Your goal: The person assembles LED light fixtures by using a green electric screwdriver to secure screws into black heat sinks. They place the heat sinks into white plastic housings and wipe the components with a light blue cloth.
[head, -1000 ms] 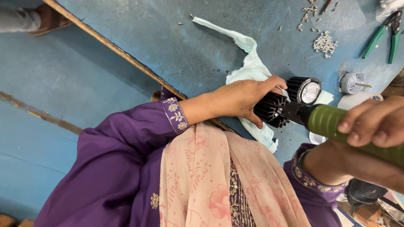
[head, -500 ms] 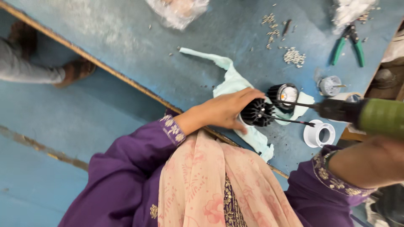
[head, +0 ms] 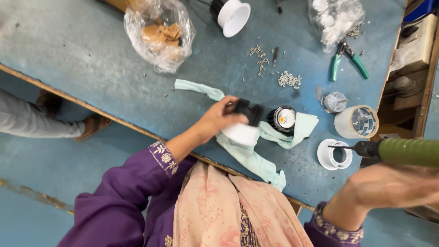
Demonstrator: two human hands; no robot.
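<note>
the left hand (head: pixel 218 120) has its fingers curled shut around a lamp fitting (head: pixel 244 123), a piece with a black finned back and a white cup-shaped front, and holds it just above the pale green cloth (head: pixel 249 158) near the front edge of the blue tabletop (head: pixel 82 59). just beside it to the right, a second lamp part (head: pixel 284 119), black with a shiny reflector and a yellow chip in its middle, sits on the same cloth. the right hand (head: pixel 388 185) is blurred at the lower right; it lies along the underside of a green-bodied power screwdriver (head: pixel 402 151), but how tightly its fingers close on the tool cannot be told. the tool's bit points left, with its tip over a white ring housing (head: pixel 328 160) on the tabletop. behind that ring stands a roll of clear tape (head: pixel 356 121), and next to it a small grey part (head: pixel 334 101). further back lie green-handled pliers (head: pixel 347 59), small heaps of screws (head: pixel 289 80), a clear bag of white pieces (head: pixel 334 18), a white cup housing (head: pixel 233 16) and a clear bag of tan pieces (head: pixel 160 34). at the left, below the tabletop edge, another person's grey trouser leg (head: pixel 32 121) and sandalled foot (head: pixel 91 126) rest on the blue floor (head: pixel 55 183).
</note>
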